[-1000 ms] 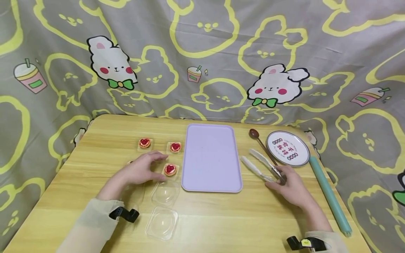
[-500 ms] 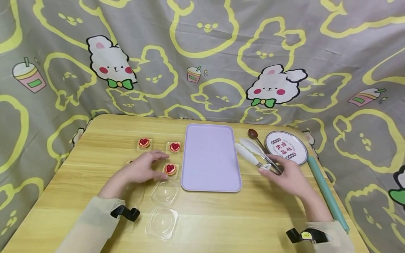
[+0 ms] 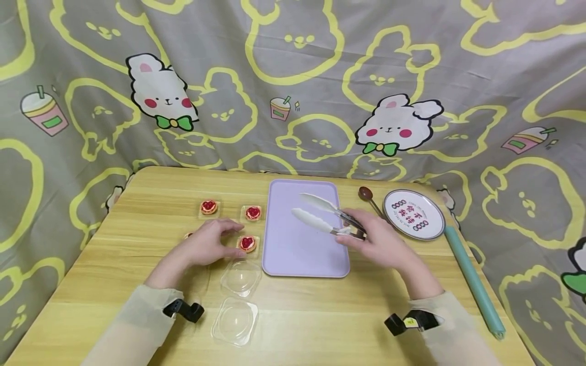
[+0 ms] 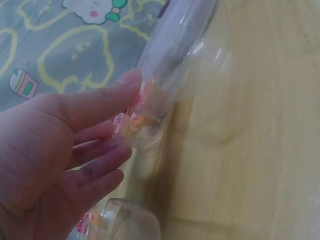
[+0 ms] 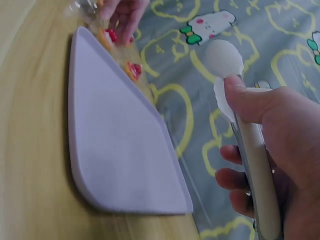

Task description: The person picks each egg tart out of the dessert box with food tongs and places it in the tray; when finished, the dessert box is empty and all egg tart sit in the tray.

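Note:
My right hand (image 3: 377,239) grips a pair of tongs (image 5: 256,165) by the handles. Their white tips hang apart over the lilac tray (image 3: 302,254). My left hand (image 3: 206,243) stays left of the tray, fingers loosely spread and thumb at the edge of a clear plastic box with a heart-topped tart (image 3: 247,244). In the left wrist view the thumb and fingers (image 4: 107,157) reach that box; whether they press it cannot be told. Another tart (image 3: 253,213) sits behind it, and one more tart (image 3: 208,207) lies farther left. A further tart is mostly hidden by the left hand.
Two clear plastic lids or shells, a rear one (image 3: 240,278) and a front one (image 3: 235,321), lie before the tarts. At the right are a brown spoon (image 3: 366,193), a printed plate (image 3: 414,214) and a long green roll (image 3: 476,282). A patterned curtain (image 3: 320,137) hangs behind the table.
My right hand has lifted the tongs off the table's right side and carried them left, over the tray. The left hand has hardly moved.

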Demonstrator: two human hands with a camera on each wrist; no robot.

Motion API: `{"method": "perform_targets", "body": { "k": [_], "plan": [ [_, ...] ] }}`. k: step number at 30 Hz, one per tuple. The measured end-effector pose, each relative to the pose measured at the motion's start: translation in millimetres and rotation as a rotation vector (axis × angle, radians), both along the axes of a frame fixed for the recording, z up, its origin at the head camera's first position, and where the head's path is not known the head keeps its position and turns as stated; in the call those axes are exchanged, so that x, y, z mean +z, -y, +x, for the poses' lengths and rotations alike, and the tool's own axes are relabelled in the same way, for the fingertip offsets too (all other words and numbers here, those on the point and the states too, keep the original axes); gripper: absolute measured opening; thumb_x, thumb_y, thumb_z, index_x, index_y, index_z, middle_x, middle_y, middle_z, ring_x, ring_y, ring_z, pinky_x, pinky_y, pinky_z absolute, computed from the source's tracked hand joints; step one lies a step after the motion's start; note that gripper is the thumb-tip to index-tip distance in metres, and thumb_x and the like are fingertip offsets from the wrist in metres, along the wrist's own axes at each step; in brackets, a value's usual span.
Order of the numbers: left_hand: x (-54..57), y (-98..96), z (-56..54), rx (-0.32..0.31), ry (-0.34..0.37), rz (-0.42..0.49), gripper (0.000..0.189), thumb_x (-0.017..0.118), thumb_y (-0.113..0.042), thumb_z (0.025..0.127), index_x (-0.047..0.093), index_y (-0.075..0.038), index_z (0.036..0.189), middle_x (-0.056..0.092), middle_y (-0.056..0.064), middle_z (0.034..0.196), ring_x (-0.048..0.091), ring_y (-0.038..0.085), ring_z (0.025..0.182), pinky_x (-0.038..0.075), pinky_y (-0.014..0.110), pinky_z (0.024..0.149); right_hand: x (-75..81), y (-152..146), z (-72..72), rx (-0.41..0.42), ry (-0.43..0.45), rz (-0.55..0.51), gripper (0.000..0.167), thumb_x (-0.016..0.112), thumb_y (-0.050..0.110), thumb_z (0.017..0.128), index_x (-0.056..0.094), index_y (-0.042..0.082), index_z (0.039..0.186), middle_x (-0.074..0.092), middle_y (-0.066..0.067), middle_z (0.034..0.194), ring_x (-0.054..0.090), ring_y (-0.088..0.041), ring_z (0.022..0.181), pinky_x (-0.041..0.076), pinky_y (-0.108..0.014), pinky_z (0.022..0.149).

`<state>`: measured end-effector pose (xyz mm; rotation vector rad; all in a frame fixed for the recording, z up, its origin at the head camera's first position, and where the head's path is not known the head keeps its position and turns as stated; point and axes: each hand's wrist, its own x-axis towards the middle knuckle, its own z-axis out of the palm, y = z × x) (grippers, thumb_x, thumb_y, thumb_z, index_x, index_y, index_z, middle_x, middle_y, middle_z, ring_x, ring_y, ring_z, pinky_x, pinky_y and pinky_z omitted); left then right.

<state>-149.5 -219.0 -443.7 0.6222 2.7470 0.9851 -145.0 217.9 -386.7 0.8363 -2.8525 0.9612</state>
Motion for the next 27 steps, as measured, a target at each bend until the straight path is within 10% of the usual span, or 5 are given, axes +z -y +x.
{"method": "perform_targets", "body": {
  "k": [27],
  "plan": [
    [-0.7, -6.4, 3.9, 0.073, 0.008, 0.013, 0.072, 0.096, -0.033, 0.079, 0.069, 0.001, 0.136, 0.068, 0.014, 0.136, 0.061, 0.036, 0.128, 0.045, 0.056, 0.112, 13.3, 107, -27.8, 0.213, -0.161, 0.447, 0.068, 0.072, 0.066, 0.092, 0.070, 0.013, 0.136, 0.067, 0.005, 0.101, 0.056, -0.012, 0.070, 0.050, -0.034, 0.062]
  ]
}}
